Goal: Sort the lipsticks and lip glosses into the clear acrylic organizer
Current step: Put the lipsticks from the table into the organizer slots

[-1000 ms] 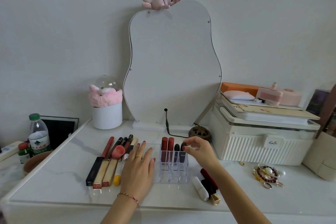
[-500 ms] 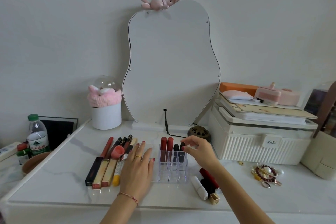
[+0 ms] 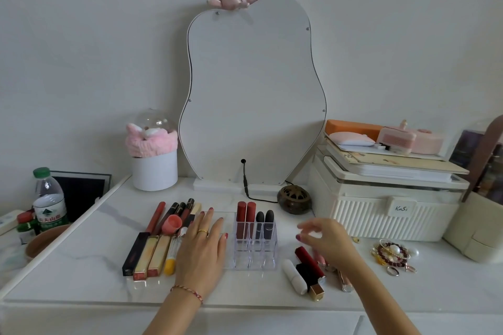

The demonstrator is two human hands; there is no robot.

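Observation:
The clear acrylic organizer [image 3: 254, 258] stands mid-table. Two red lipsticks [image 3: 245, 219] and two black ones [image 3: 264, 221] stand upright in its back row. My left hand [image 3: 202, 249] rests flat on the organizer's left part, fingers straight. My right hand [image 3: 326, 241] hovers to the right of the organizer, fingers loosely curled and holding nothing, above a pile of loose lipsticks: a white one [image 3: 294, 276], a dark red one [image 3: 309, 260] and a black-and-gold one [image 3: 313, 283]. A row of lip glosses [image 3: 152, 250] lies left of my left hand.
A pear-shaped mirror [image 3: 253, 95] with a cable leans on the wall. A white cup with a pink band [image 3: 153, 168], a round brown burner [image 3: 294, 199], a cream storage box [image 3: 386, 207], bead jewellery [image 3: 392, 254] and a water bottle [image 3: 49, 201] surround the work area.
My right hand has let go at the organizer's back right slot and drawn away to the right, now above the loose lipsticks. The left hand has stayed put.

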